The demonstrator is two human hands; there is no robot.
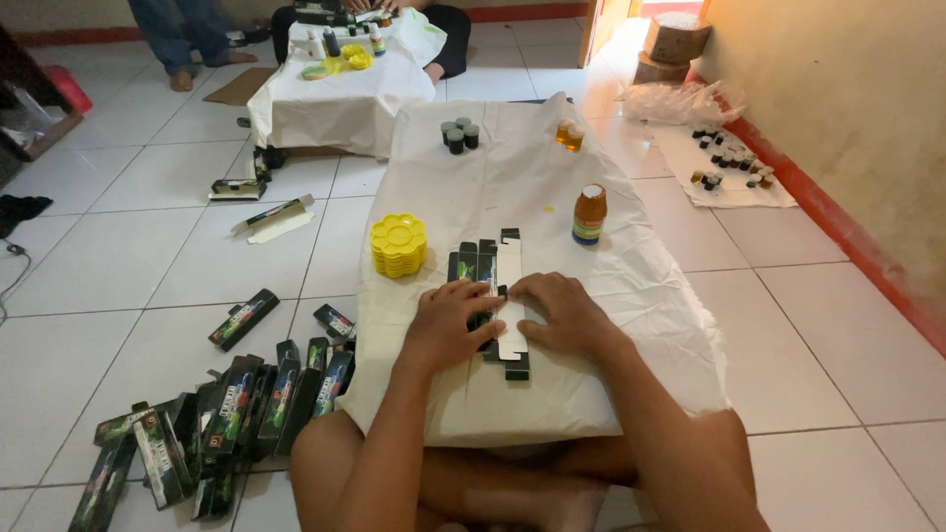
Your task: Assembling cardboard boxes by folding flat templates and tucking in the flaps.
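While both forearms reach forward from the crossed legs, the left hand (455, 317) and the right hand (562, 313) lie palm down, side by side, on a flat, unfolded black-and-white cardboard carton blank (505, 286). The blank rests near the front middle of a low worktop covered with a white cloth (631, 296). The left fingers (483, 294) are spread slightly and pressed flat on the dark left part of the blank; they grip nothing. The right fingers (520, 288) are held close together, tips bearing down on the white middle panel, also flat and not closed around it. The two hands nearly meet over the blank.

Just beyond the left hand stands a stack of yellow flower-shaped plastic palettes (398, 244). Beyond the right hand stands an amber bottle with a white cap and a striped label (589, 215). Farther back are a cluster of small dark-capped jars (459, 134) and two small amber jars (569, 134). On the tiled floor to the left lies a heap of folded black-and-green cartons (227, 414).
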